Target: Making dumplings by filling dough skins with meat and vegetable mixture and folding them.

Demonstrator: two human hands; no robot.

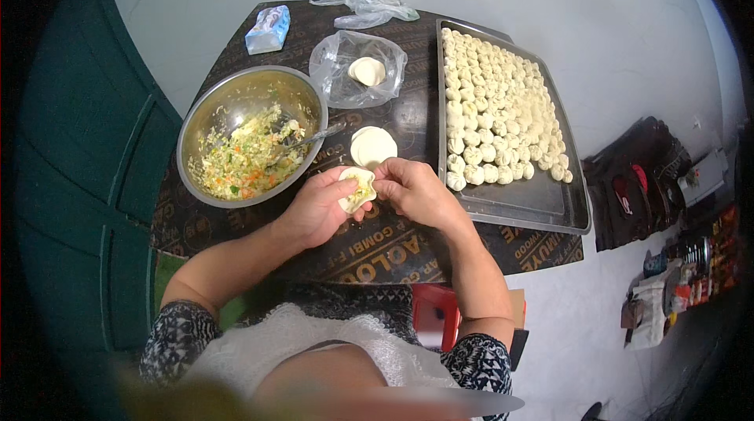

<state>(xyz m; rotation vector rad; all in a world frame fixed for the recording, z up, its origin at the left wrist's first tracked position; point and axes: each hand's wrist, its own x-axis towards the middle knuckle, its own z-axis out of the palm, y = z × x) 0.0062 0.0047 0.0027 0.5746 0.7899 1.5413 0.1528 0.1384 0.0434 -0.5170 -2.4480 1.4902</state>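
My left hand (321, 206) cradles a round dough wrapper (357, 191) with chopped vegetable filling in its middle. The thumb rests on the filling. At the wrapper's right edge, my right hand (412, 191) pinches the rim between thumb and fingers, and the dough is cupped there. Just beyond the hands lies a small stack of flat dough wrappers (374, 147). To the left stands a steel bowl (187, 167) of chopped vegetable filling (247, 162), a metal utensil (321, 135) leaning on its rim. On the right, a metal tray (518, 209) carries rows of pleated dumplings (495, 109).
More wrappers (367, 71) lie on an open clear plastic bag (330, 91). A tissue pack (268, 29) and a crumpled plastic bag (374, 3) are at the table's far side. The dark printed tabletop (383, 250) ends near my body. A green door (76, 156) stands left.
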